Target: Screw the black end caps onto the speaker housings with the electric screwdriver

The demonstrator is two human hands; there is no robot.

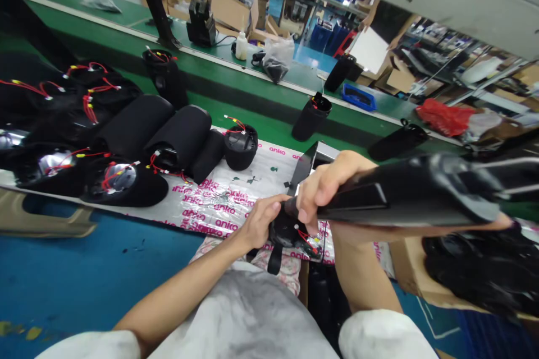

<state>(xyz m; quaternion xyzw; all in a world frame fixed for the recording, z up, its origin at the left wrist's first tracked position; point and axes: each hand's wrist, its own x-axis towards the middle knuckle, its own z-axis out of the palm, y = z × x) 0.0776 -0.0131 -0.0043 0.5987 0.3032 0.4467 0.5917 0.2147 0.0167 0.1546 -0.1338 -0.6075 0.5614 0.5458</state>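
I have the left hand [261,222] curled onto a wired black housing [283,234] at the bench's [202,207] near edge, apparently steadying it, the right hand [332,182] wrapped around a black tool [415,190].

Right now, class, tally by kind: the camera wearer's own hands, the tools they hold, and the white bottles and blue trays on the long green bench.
Hands: 2 (left hand, right hand)
Black tool: 1
White bottle: 1
Blue tray: 1
Total: 5

Black tool [404,193], tip at part, round black part [286,234], red-wired
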